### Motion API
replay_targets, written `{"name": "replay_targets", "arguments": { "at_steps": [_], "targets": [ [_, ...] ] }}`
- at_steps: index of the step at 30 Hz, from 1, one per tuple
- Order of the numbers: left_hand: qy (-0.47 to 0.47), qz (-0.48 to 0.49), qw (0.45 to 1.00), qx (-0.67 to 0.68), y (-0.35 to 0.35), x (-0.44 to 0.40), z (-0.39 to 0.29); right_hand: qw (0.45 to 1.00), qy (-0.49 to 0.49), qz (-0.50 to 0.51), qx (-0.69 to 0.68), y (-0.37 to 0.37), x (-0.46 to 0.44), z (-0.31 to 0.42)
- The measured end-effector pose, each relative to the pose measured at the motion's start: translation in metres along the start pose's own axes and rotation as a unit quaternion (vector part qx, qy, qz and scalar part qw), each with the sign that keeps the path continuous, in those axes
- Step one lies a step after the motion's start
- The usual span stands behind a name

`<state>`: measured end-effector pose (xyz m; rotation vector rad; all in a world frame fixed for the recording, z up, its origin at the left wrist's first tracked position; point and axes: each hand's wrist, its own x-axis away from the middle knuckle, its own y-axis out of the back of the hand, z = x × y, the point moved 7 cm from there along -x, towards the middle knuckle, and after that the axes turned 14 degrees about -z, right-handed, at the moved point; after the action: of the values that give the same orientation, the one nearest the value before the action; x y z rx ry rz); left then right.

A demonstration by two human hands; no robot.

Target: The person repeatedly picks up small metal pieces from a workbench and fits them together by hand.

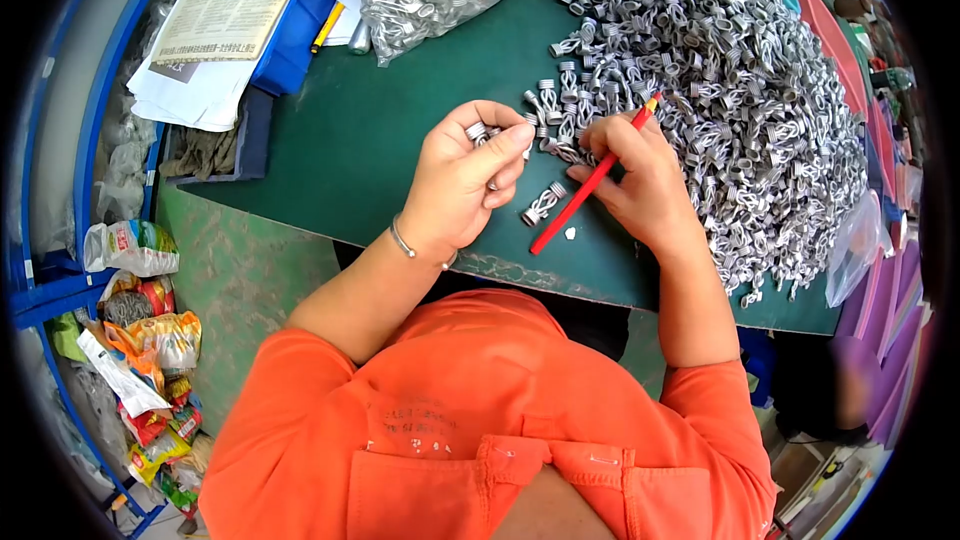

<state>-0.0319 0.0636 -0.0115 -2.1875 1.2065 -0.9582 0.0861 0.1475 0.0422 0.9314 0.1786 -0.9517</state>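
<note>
- Green table (340, 140) before us, a heap (730, 110) of metal parts banked along its far right side.
- Our right hand (650, 190) grips a red pen (565, 214), its long axis slanting away from us and rightward.
- One loose part (544, 204) lies just left of the pen at a similar slant, nearer our right hand than our left.
- Our left hand (452, 180) curls around a few parts (478, 133), thumb and forefinger pinched.

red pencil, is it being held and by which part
The right hand grips the red pencil around its middle, somewhat nearer the yellow tip; the red end is free.
</note>
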Motion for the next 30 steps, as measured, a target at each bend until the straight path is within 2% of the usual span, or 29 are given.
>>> {"name": "replay_targets", "arguments": {
  "at_steps": [2, 4, 5, 7, 10, 11, 12, 14, 16, 18, 19, 21, 23, 24, 26, 29, 30],
  "targets": [
    [-0.027, -0.023, 0.998, -0.045, 0.0, 0.002, -0.001, 0.997, 0.075, 0.029, 0.005, -0.004, 0.001, 0.007],
    [-0.089, -0.065, 0.98, -0.168, 0.001, 0.004, -0.005, 0.997, 0.081, 0.016, -0.004, -0.005, 0.002, 0.008],
    [-0.087, -0.065, 0.98, -0.169, 0.0, 0.004, -0.003, 0.997, 0.073, -0.002, -0.024, -0.003, 0.002, 0.008],
    [-0.196, -0.066, 0.937, -0.281, -0.005, 0.006, -0.01, 0.994, 0.055, -0.054, -0.073, 0.003, 0.001, 0.007],
    [-0.183, -0.049, 0.926, -0.327, -0.011, 0.009, -0.007, 0.986, 0.101, -0.082, -0.106, 0.013, -0.002, 0.018],
    [-0.119, -0.043, 0.939, -0.321, -0.011, 0.011, -0.005, 0.983, 0.125, -0.076, -0.111, 0.014, -0.003, 0.024],
    [-0.118, -0.042, 0.938, -0.323, -0.01, 0.011, -0.004, 0.983, 0.124, -0.078, -0.111, 0.015, -0.002, 0.022],
    [-0.128, -0.056, 0.952, -0.274, -0.006, 0.009, -0.005, 0.974, 0.099, -0.074, -0.192, 0.015, -0.002, 0.017],
    [-0.132, -0.055, 0.95, -0.277, -0.008, 0.011, -0.006, 0.93, -0.137, -0.104, -0.325, 0.014, 0.001, -0.005],
    [-0.137, -0.055, 0.949, -0.278, -0.009, 0.011, -0.007, 0.871, -0.271, -0.096, -0.398, 0.005, 0.002, -0.02],
    [-0.173, -0.052, 0.941, -0.285, -0.009, 0.012, -0.009, 0.871, -0.272, -0.096, -0.398, 0.007, 0.001, -0.022],
    [-0.207, -0.048, 0.932, -0.292, -0.009, 0.013, -0.011, 0.829, -0.318, 0.044, -0.457, -0.008, 0.007, -0.02],
    [-0.301, -0.003, 0.896, -0.327, -0.017, 0.019, -0.02, 0.838, -0.285, 0.046, -0.463, -0.009, 0.007, -0.02],
    [-0.301, -0.005, 0.896, -0.327, -0.016, 0.019, -0.02, 0.845, -0.253, 0.05, -0.468, -0.009, 0.006, -0.018],
    [-0.371, 0.024, 0.865, -0.337, -0.022, 0.025, -0.025, 0.85, -0.249, 0.049, -0.462, -0.011, 0.006, -0.018],
    [-0.339, 0.019, 0.882, -0.327, -0.02, 0.023, -0.024, 0.861, -0.245, 0.036, -0.444, -0.011, 0.008, -0.017],
    [-0.33, 0.019, 0.885, -0.327, -0.019, 0.022, -0.023, 0.885, -0.206, 0.013, -0.417, -0.006, 0.006, -0.014]
  ]
}}
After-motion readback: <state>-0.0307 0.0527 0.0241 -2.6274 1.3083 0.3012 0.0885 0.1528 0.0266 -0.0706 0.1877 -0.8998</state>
